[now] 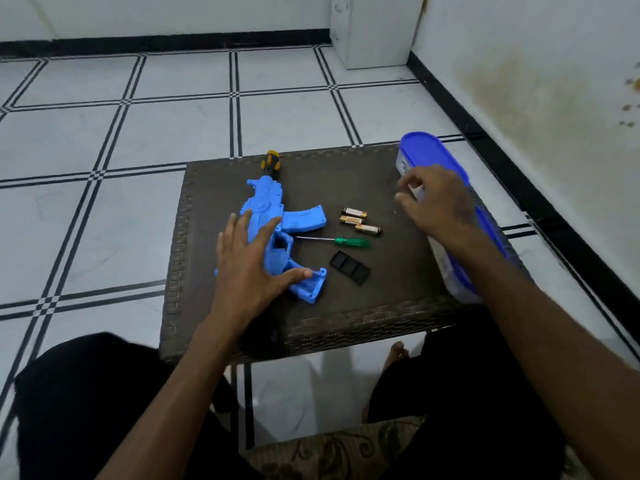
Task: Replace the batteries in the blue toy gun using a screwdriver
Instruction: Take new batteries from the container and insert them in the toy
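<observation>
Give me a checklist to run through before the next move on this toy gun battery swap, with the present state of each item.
1. Blue toy gun steadied: ok, the left hand lies flat on it.
2. Black battery cover off: ok, it lies on the table apart from the gun.
3. Three batteries within reach: ok; old or new, cannot tell.
4. Green screwdriver free: ok, no hand on it.
5. Right hand free: cannot tell, fingers curled near the blue-lidded container.
6. Cover screw located: cannot tell.

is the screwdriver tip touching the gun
Cannot tell. In the head view the screwdriver lies with its tip right at the gun by the trigger area, but no clear contact or gap shows there.
</observation>
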`<state>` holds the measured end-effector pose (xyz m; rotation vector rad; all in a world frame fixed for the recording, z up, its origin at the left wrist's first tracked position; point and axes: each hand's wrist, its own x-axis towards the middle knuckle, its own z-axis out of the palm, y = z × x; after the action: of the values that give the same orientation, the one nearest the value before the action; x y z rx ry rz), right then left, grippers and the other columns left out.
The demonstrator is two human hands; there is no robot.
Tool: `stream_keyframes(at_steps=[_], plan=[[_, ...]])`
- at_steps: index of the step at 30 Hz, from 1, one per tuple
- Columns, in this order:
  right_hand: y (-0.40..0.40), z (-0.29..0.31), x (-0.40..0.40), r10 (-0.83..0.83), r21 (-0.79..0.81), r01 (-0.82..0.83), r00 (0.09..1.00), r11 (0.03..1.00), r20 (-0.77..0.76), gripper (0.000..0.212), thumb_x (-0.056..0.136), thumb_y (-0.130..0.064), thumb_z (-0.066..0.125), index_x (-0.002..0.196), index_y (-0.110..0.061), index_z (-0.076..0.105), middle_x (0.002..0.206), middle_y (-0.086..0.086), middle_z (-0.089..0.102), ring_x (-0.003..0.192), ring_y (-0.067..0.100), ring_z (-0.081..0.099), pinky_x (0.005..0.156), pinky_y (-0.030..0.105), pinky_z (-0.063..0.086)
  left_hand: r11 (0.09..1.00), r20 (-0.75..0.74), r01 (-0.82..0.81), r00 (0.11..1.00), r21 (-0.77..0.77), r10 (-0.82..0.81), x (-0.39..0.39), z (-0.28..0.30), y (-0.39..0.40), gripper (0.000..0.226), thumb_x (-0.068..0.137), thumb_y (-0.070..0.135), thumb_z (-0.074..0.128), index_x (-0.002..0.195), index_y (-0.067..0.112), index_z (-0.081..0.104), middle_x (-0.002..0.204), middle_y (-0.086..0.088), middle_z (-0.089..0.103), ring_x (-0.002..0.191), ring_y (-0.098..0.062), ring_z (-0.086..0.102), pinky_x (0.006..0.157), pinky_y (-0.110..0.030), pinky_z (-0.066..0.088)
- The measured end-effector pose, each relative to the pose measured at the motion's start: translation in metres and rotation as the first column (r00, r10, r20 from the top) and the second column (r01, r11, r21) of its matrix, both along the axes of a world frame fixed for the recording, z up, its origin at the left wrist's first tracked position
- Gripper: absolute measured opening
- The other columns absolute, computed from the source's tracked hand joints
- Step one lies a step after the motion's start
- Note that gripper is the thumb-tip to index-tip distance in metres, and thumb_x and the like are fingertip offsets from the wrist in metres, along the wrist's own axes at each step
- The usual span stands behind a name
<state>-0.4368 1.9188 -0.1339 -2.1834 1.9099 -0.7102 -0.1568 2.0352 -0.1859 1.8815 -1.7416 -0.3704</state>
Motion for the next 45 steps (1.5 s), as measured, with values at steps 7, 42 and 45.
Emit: stream_keyframes(at_steps=[7, 42, 45], plan=[[-0.091, 0.008, -0.069, -0.209, 0.373, 0.242, 0.97, 0.896, -0.126, 0.077, 0.082, -0.054, 0.067, 0.139, -0.007, 0.043, 0.141, 0.02, 0.047, 0.128, 0.038, 0.046, 0.1, 0.042, 0.042, 0.987, -0.239, 0.115, 0.961, -0.116, -0.14, -0.089, 0.024, -0.07, 0.051, 0.082, 0.04, 0.072, 0.126, 0.017, 0.061, 0.135, -0.008, 0.051, 0.128, -0.024, 0.047, 0.107, -0.034, 0.036], [-0.208, 0.007, -0.03, -0.009, 0.489, 0.091, 0.986, 0.868, -0.168, 0.046, 0.074, -0.032, 0.083, 0.068, -0.012, 0.042, 0.067, 0.004, 0.048, 0.062, 0.02, 0.046, 0.056, 0.029, 0.035, 0.934, -0.082, 0.113, 0.993, 0.34, -0.09, -0.189, 0.024, -0.229, 0.101, 0.057, 0.071, 0.076, 0.126, 0.004, 0.046, 0.126, -0.015, 0.048, 0.115, -0.031, 0.05, 0.088, -0.043, 0.048], [-0.202, 0.009, -0.027, -0.046, 0.463, 0.131, 0.98, 0.877, -0.191, 0.049, 0.075, -0.034, 0.083, 0.069, -0.013, 0.039, 0.072, 0.005, 0.049, 0.075, 0.024, 0.05, 0.065, 0.032, 0.037, 0.914, -0.026, 0.115, 0.993, 0.389, -0.114, -0.195, 0.027, -0.228, 0.126, 0.047, 0.087, 0.065, 0.135, 0.001, 0.039, 0.135, -0.016, 0.042, 0.125, -0.032, 0.041, 0.098, -0.043, 0.045]])
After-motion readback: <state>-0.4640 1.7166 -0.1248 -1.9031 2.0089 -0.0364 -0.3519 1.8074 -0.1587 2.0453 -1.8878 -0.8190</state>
